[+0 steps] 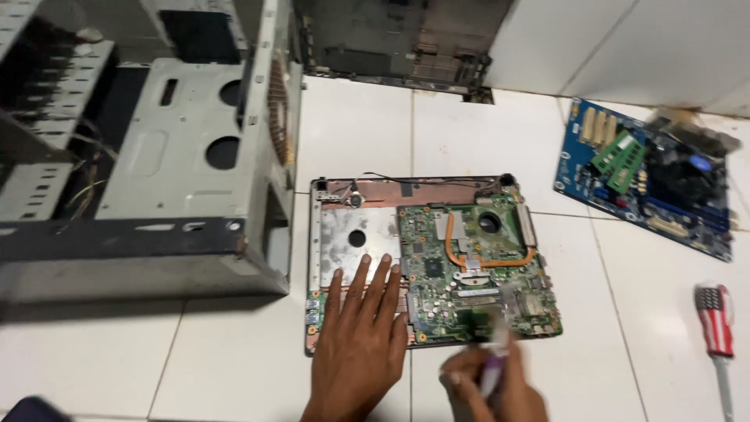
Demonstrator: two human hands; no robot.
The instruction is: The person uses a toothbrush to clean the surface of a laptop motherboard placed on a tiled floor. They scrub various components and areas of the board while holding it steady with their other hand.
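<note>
The opened laptop base [422, 262] lies flat on the white tiled floor [234, 367], its green mainboard [469, 273] exposed on the right part with a copper heat pipe [488, 258] curving round the fan opening, and a bare silvery plate [351, 238] on the left part. Left hand [361, 344] is down flat on the near-left part of that base, fingers [367, 285] spread wide and pressing on the plate's lower edge just beside the mainboard. Right hand [488, 387] sits at the near edge of the base, fingers closed around a slim purple-and-white tool [496, 355] whose tip points onto the near part of the mainboard; it is blurred, so the exact grip is hard to read. Left of the base stands an empty grey metal computer case [156, 156], close by but apart. Beyond the base, against the wall, leans a dark laptop shell [398, 43]. Right of the base, well apart, a blue circuit board [648, 184] with green memory sticks lies on the tiles, and nearer, off to the right, a screwdriver [716, 328] with a red, white and blue handle.
</note>
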